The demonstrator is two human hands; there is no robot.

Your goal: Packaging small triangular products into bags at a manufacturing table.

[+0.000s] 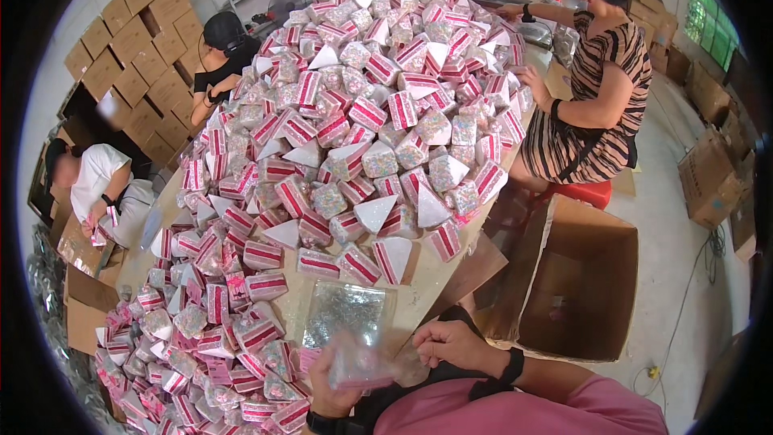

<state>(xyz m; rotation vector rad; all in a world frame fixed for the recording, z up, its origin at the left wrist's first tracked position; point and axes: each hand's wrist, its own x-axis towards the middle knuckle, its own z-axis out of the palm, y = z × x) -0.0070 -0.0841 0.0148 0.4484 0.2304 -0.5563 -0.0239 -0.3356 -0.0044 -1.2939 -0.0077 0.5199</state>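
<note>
At far left, a person in white [103, 173] holds something pink and white; cartons [137, 52] are stacked behind, near a person in black [229, 52]. Pink-and-white slices [354, 121] heap over the table [431, 278]. The left hand [332, 391] has its grip closed around a blurred wrapped slice [360, 368], in front of the body at the table's near edge. Just beyond, clear bags [348, 312] lie flat. The right hand [452, 346], just right of that slice, has curled fingers; whether its grip holds anything I cannot tell. An open box [580, 290] stands beside the table, near a person in stripes [600, 89].
</note>
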